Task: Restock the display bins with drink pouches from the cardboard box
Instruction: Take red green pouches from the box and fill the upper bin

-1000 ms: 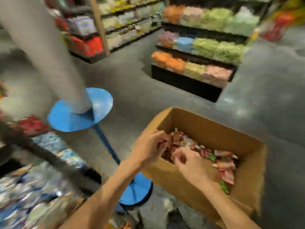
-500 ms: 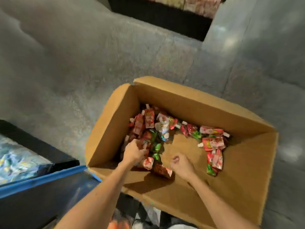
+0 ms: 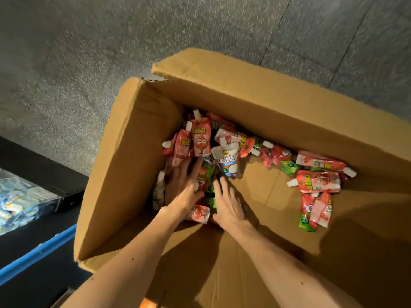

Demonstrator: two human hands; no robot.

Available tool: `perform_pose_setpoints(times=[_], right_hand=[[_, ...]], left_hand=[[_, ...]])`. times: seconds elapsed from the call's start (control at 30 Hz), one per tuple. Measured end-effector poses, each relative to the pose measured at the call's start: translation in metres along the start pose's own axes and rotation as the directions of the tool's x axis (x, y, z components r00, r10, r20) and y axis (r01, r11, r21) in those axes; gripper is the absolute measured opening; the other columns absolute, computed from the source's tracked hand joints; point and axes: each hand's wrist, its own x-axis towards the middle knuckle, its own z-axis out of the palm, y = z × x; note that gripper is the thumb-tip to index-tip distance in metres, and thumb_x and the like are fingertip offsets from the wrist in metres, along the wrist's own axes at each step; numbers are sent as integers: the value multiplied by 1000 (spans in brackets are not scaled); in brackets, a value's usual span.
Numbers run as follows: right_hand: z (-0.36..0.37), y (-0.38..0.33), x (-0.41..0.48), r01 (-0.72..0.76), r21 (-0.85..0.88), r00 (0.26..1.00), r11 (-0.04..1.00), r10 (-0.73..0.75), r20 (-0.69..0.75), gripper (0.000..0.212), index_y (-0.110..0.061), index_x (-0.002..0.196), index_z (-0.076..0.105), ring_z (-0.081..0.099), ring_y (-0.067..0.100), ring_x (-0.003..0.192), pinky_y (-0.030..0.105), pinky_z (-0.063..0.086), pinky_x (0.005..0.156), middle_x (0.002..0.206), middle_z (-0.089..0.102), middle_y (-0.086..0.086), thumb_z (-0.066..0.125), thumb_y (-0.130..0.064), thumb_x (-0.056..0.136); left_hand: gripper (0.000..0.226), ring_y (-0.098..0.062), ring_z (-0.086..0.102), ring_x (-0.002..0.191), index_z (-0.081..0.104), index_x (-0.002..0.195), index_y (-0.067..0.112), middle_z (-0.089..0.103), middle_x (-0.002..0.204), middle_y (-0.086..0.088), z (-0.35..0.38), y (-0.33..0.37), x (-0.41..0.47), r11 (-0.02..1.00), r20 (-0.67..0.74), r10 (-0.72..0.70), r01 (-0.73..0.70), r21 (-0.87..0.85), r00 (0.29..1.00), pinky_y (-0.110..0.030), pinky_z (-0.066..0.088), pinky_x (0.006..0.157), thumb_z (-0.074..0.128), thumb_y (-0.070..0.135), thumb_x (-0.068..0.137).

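An open cardboard box (image 3: pixel 124 170) stands on the floor with several red, white and green drink pouches (image 3: pixel 201 141) heaped in its far left corner and more pouches (image 3: pixel 318 182) strewn at the right. My left hand (image 3: pixel 184 185) lies flat with straight fingers on the heap, fingertips touching a red pouch. My right hand (image 3: pixel 226 204) reaches down beside it, fingers spread over green and red pouches. Between my wrists lies another red pouch (image 3: pixel 199 214). Neither hand plainly grips anything.
Grey speckled floor (image 3: pixel 89 52) surrounds the box. At the left edge a black display bin (image 3: pixel 33 161) holds blue and white packets (image 3: pixel 20 201), with a blue rail (image 3: pixel 35 256) below it. Bare cardboard bottom shows at the box's middle and right.
The view has tipped down and closer into the box. Both hands, curled half a second ago, now spread flat and reach further into the pouch heap.
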Motion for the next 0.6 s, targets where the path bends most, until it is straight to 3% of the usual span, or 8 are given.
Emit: perform_pose_setpoints(times=[0.07,0.13,0.23,0.3,0.33,0.43,0.5,0.6], right_hand=[[7,-4,6,-6,-22,999,1000,5,-44,95,-10,155,6,25,34,144,42,34,113,164,4,15,71,-11,87],[8,-7,13,-4,-71,995,997,-3,-102,81,-7,152,15,32,35,140,44,36,109,160,14,19,65,-6,89],[4,-8,19,18,-150,988,989,-41,-151,65,-5,144,30,41,34,127,43,39,101,148,32,20,64,-7,88],[5,-5,19,21,-155,995,988,-36,-97,55,-5,139,38,40,35,130,44,37,104,149,35,22,63,-8,90],[6,-4,19,27,-145,997,989,-37,-66,52,-6,138,42,37,36,133,44,35,106,151,33,23,62,-10,90],[10,1,15,78,-84,996,993,-81,-24,56,-8,143,41,34,32,133,38,32,110,149,31,18,62,-14,92],[10,4,14,100,-23,995,995,-100,5,48,-4,139,45,41,29,128,33,33,107,143,42,16,59,-16,95],[7,10,7,51,60,998,997,-53,28,40,-2,129,51,50,28,121,32,36,99,126,59,16,59,-23,97]], left_hand=[[133,-34,49,123,6,156,29,39,143,-10,5,1,-1,997,49,4,-8,80,999,-47,53,88,92,43,55],[130,-31,52,119,6,156,23,44,136,-10,9,-2,1,994,37,7,-11,109,999,-43,51,89,90,42,60],[102,-30,50,124,35,149,13,49,137,-11,6,-5,4,991,40,4,-9,131,999,-43,44,100,86,42,66],[83,-31,59,110,57,127,12,60,122,-12,10,-9,5,987,62,52,-61,146,997,-44,51,88,91,39,55],[73,-32,61,105,59,119,12,63,116,-13,15,-12,3,992,57,88,-93,88,994,-45,53,85,90,34,57],[45,-31,60,104,54,119,12,66,111,-12,18,-14,-5,983,22,182,-181,-28,983,-43,54,86,68,25,78],[49,-32,58,106,54,128,8,66,114,-13,15,-11,-11,976,85,208,-213,51,974,-39,50,88,68,18,82],[70,-35,57,104,28,147,4,58,119,-20,6,-8,-9,957,241,266,-286,52,933,-37,43,86,60,3,85]])
